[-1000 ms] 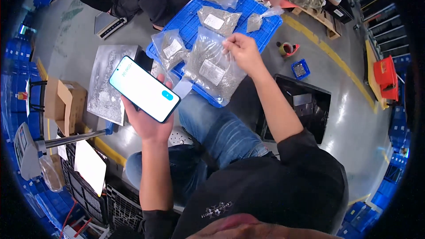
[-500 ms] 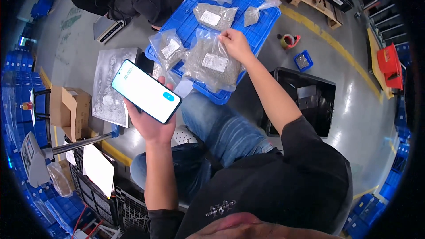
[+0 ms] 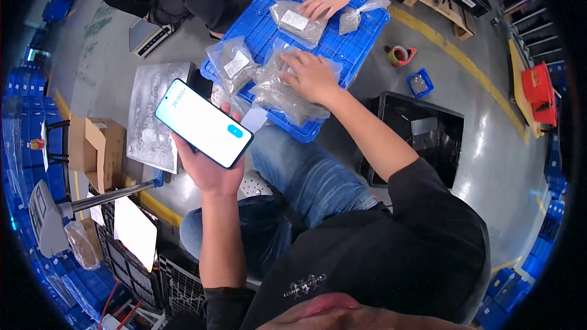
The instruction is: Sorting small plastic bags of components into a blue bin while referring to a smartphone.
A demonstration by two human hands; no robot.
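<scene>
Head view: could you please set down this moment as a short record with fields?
Left hand: holds a smartphone, lit screen facing up, over the lap.
Right hand: palm down on a clear bag of small metal parts.
Surface: blue plastic crate lid on the floor, several more bags on it.
Other person's hand: rests on another bag at the far side.
Nearby: black bin to the right, cardboard box to the left, tape roll on the floor.

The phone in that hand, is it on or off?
On. The smartphone held in the left hand has a bright white lit screen with a blue button showing.
</scene>
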